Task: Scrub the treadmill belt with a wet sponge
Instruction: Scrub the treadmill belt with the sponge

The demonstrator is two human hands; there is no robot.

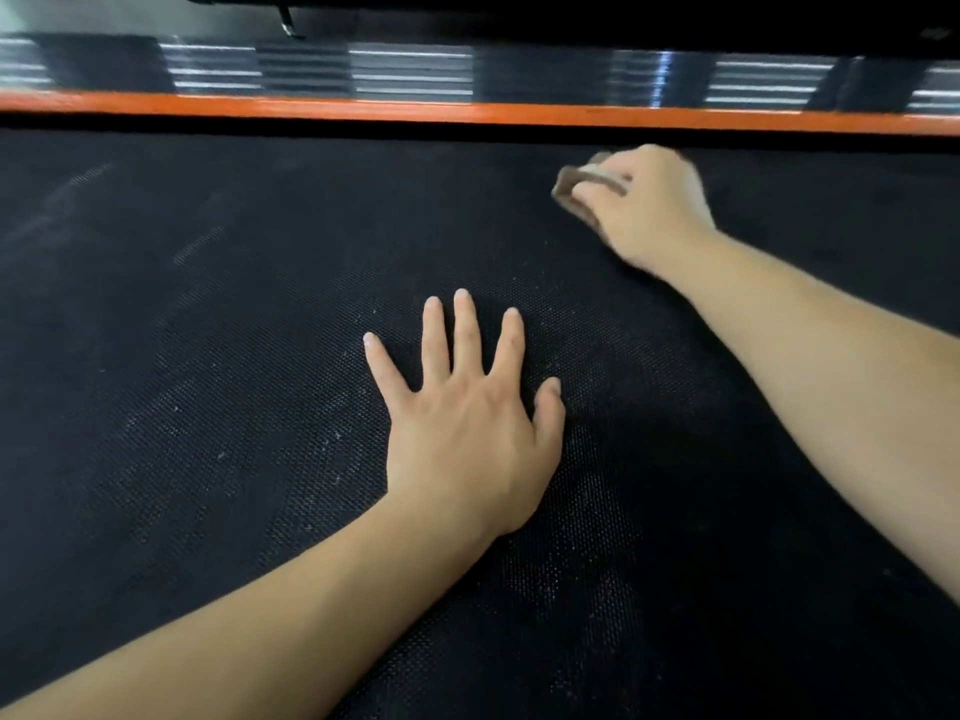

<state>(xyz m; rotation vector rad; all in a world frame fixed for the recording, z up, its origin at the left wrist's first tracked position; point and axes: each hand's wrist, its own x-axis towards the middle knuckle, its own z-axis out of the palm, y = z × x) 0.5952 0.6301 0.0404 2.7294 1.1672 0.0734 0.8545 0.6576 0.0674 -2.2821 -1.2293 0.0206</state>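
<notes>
Black textured treadmill belt (208, 356): filling most of the view, showing pale scuffs and specks.
Tan, blurred sponge (576, 181): lying against the belt near its far edge, just below the orange side stripe (467, 110).
Right grip (644, 205): curling its fingers round the sponge, holding it on the belt.
Left grip (462, 433): resting flat on the belt at mid-frame, fingers spreading straight, holding nothing.

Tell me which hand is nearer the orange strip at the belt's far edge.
Right. The right hand, gripping the sponge, sits on the belt just short of the orange strip; the left hand lies flat mid-belt, farther back.
</notes>
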